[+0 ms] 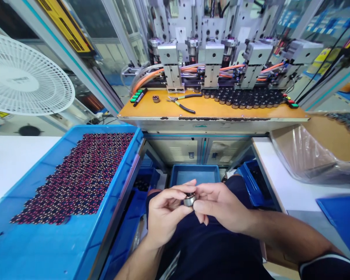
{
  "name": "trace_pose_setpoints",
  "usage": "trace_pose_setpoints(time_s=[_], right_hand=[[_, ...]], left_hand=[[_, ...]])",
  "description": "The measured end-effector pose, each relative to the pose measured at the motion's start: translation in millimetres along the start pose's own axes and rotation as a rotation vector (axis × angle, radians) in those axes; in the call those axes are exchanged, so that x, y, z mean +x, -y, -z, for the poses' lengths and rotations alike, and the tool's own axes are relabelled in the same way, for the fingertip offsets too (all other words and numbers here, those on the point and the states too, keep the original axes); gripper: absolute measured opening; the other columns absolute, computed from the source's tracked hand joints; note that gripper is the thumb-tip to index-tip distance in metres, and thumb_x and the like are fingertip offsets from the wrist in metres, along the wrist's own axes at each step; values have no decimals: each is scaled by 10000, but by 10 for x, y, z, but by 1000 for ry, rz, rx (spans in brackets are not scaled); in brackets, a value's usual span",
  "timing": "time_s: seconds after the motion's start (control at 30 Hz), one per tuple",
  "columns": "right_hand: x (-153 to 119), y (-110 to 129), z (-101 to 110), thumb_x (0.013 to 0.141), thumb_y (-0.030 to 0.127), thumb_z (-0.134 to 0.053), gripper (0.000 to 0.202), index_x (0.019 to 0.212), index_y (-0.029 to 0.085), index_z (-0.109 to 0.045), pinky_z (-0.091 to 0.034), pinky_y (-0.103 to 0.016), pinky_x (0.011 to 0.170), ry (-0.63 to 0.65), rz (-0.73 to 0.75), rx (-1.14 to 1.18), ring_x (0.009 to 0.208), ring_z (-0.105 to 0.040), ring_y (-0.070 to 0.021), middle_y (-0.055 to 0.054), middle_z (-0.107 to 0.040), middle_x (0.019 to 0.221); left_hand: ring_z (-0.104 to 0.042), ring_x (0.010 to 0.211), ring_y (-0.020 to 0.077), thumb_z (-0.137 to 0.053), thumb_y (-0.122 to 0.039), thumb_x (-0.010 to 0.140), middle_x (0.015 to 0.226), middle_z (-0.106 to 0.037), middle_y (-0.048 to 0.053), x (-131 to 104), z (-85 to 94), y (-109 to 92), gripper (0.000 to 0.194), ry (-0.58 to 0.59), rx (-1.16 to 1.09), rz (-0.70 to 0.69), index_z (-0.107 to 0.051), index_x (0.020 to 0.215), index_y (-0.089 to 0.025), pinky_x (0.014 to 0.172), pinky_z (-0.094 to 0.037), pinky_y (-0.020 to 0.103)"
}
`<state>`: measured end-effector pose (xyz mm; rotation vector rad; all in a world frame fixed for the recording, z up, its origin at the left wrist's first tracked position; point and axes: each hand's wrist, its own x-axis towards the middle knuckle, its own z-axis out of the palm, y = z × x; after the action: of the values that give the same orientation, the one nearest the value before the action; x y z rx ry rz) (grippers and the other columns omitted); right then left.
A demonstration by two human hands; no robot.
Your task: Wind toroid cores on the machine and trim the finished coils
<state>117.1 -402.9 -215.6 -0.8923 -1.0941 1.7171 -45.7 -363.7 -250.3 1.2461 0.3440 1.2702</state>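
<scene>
Between my two hands, above my lap, is a small round metal motor part (189, 200) with a shiny silver side and a dark, copper-tinted top. My left hand (167, 212) pinches it from the left with thumb and fingers. From the other side my right hand (221, 202) has its thumb and fingertips closed on the same part. The fingers cover some of its rim. A similar small part (155, 99) stands alone on the orange bench (140, 111) ahead, beside pliers (181, 103) with black and yellow handles lying spread.
A blue tray (76, 249) at left carries many small parts in rows (78, 179). Dark cylindrical parts (247, 98) line the bench under machine clamps (212, 54). A blue bin (195, 167) sits below; a plastic-lined box (317, 151) stands right, a white fan (26, 74) left.
</scene>
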Motion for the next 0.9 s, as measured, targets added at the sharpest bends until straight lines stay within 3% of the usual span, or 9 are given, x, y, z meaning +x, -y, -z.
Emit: trace_pose_setpoints(time_s=[0.1, 0.17, 0.27, 0.33, 0.47, 0.53, 0.7, 0.9], right_hand=[[15, -50, 5, 831, 252, -711, 206, 987, 136, -643, -494, -194, 532, -120, 311, -193, 589, -568, -86, -9, -613, 748], [30, -52, 28, 813, 174, -715, 211, 1010, 162, -638, -511, -207, 558, -258, 638, -479, 629, -582, -98, -22, -629, 809], [59, -29, 90, 840, 131, -678, 201, 1027, 183, -625, -542, -234, 614, -456, 1013, -942, 668, -628, -127, -41, -677, 819], [77, -22, 132, 864, 137, -652, 171, 1026, 183, -621, -562, -245, 657, -540, 1113, -1119, 699, -670, -145, -49, -703, 816], [91, -44, 174, 892, 154, -636, 109, 997, 177, -616, -568, -241, 656, -592, 1163, -1222, 677, -688, -144, -47, -714, 788], [87, -58, 171, 903, 158, -625, 94, 994, 178, -610, -567, -242, 656, -590, 1173, -1233, 674, -686, -142, -46, -713, 782], [71, -77, 126, 867, 155, -666, 187, 1044, 180, -609, -562, -252, 630, -529, 1091, -1069, 692, -652, -147, -55, -685, 806], [35, -105, 66, 829, 116, -689, 260, 1065, 185, -602, -517, -237, 555, -422, 937, -803, 648, -564, -126, -24, -611, 775]], left_hand=[[-682, 1154, 224, -747, -260, 831, 1129, -775, 0, 47, -7, 41, 138, -49, -43, 0, -773, 961, -299, 1001, -565, 365], [-716, 1088, 200, -697, -319, 874, 1077, -790, 2, 79, -11, 79, 101, -205, -29, 51, -788, 904, -286, 961, -583, 324], [-748, 961, 131, -696, -264, 878, 1003, -801, 10, 61, -24, 105, 106, -460, 194, 89, -785, 934, -251, 870, -590, 205], [-743, 905, 115, -727, -172, 840, 974, -795, 2, -9, -49, 82, 187, -461, 390, -3, -764, 1005, -250, 832, -592, 194], [-719, 966, 163, -756, -22, 751, 1047, -774, 13, -158, -123, -30, 437, -228, 636, -265, -711, 1122, -249, 885, -591, 292], [-714, 989, 174, -749, -10, 753, 1073, -766, 26, -180, -157, -84, 453, -174, 672, -299, -697, 1142, -237, 915, -584, 312], [-708, 948, 151, -686, -62, 836, 1010, -749, 26, -131, -202, -137, 303, -152, 602, -221, -692, 1094, -221, 821, -600, 258], [-618, 998, 164, -688, 38, 780, 1122, -616, 66, -119, -130, -93, 427, -137, 913, -505, -692, 1131, -204, 821, -563, 307]])
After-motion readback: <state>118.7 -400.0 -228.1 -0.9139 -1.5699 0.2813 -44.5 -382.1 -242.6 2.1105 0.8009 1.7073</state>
